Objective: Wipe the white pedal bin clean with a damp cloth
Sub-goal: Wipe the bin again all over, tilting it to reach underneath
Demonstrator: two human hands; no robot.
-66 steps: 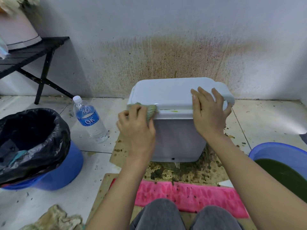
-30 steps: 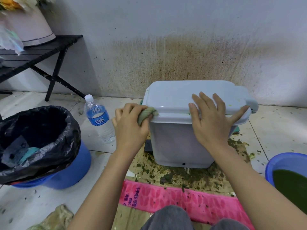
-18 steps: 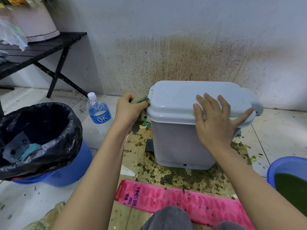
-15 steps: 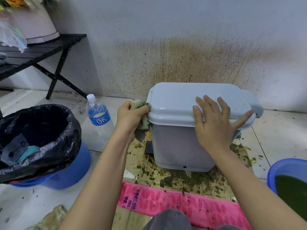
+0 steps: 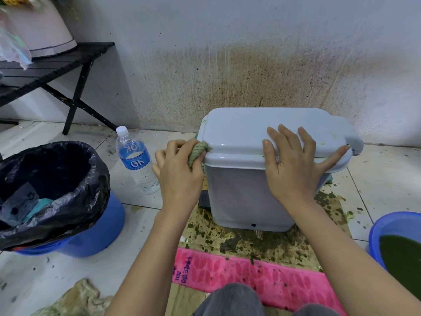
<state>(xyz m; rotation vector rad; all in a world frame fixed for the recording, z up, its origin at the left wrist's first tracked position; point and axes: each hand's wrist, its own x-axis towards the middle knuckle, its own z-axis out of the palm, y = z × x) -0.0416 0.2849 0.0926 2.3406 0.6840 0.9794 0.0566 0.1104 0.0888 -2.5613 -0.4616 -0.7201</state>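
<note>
Head view, near to far: grey-clad knees (image 5: 230,299) at bottom edge, pink towel (image 5: 250,273) across stained cardboard (image 5: 262,245). White pedal bin (image 5: 246,192) stands on the cardboard's far part, close to the spattered wall (image 5: 250,71), lid shut. Left hand (image 5: 177,176) is clenched around a bunched green cloth (image 5: 197,152), pressed to the lid's near-left corner. Right hand (image 5: 293,169) lies flat, fingers spread, over the lid's near edge, gripping nothing. Black-lined blue bucket (image 5: 68,220) at left, water bottle (image 5: 136,160) beside it, blue basin (image 5: 396,238) at right.
</note>
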